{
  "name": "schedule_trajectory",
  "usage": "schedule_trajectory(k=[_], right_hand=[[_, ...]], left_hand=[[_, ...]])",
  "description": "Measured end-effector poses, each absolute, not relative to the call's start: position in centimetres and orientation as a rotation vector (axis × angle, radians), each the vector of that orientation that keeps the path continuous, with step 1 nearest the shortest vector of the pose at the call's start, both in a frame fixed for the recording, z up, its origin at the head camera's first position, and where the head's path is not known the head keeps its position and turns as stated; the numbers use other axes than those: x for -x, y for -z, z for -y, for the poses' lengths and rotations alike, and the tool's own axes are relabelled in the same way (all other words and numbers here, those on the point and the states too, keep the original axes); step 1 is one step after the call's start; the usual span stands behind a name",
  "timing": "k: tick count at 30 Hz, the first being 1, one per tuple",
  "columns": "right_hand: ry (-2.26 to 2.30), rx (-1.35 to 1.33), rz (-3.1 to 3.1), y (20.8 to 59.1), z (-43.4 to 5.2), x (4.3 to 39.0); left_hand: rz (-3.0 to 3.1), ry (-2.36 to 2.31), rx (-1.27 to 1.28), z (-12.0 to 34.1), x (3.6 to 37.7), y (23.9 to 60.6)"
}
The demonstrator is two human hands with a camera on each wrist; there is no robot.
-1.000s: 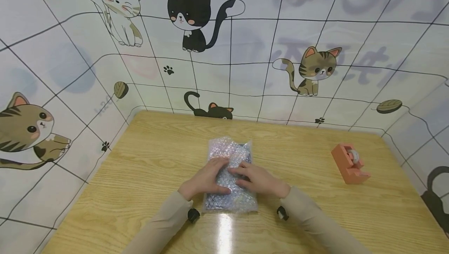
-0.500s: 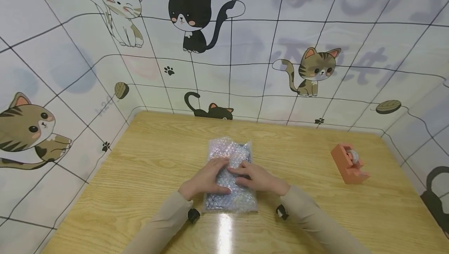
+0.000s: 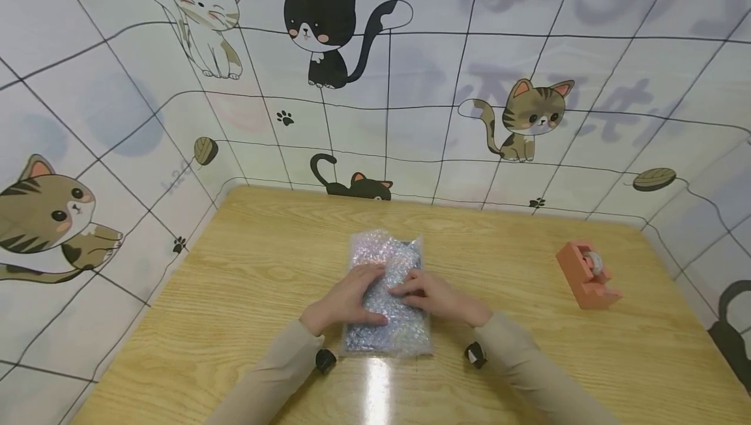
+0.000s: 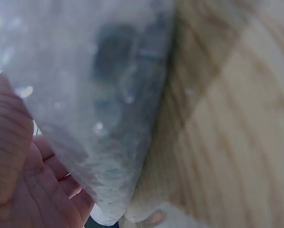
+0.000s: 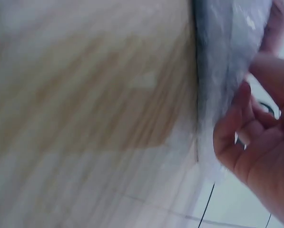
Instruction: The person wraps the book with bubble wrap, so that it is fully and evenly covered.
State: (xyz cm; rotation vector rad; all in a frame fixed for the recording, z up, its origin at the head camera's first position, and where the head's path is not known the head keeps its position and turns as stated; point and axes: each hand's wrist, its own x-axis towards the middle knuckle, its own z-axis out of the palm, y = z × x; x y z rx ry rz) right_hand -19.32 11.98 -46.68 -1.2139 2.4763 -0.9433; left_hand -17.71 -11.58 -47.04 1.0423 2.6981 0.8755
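A flat item in bubble wrap (image 3: 387,340) lies on the table in front of me, bluish through the plastic with a pinkish upper left part. My left hand (image 3: 346,298) rests on its left side, fingers stretched forward and thumb pointing across it. From the right, my right hand (image 3: 440,298) touches the top with its fingertips, fingers bent. In the right wrist view, the curled fingers (image 5: 227,133) are against the bubble wrap (image 5: 227,52); whether they pinch it is unclear. The left wrist view shows the bubble wrap (image 4: 108,99) close up, beside the left palm (image 4: 42,194).
A coral tape dispenser (image 3: 587,278) with a clear roll stands to the right on the wooden table (image 3: 264,236). White walls with printed cats (image 3: 319,14) enclose the table at the back and sides.
My right hand has slid slightly to the right across the bubble wrap. The left hand and the package stay nearly still; the whole head view has shifted a little.
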Motion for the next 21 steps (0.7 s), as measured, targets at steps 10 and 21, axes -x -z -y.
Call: schedule_trajectory(k=[10, 21], right_hand=[[0.978, 1.285, -2.500, 46.88, -12.15, 19.01], [1.133, 1.346, -2.475, 47.20, -13.14, 18.34]], left_hand=[[-2.693, -0.864, -1.016, 11.56, 17.45, 46.85], [-2.743, -0.685, -1.080, 11.41, 17.81, 46.58]])
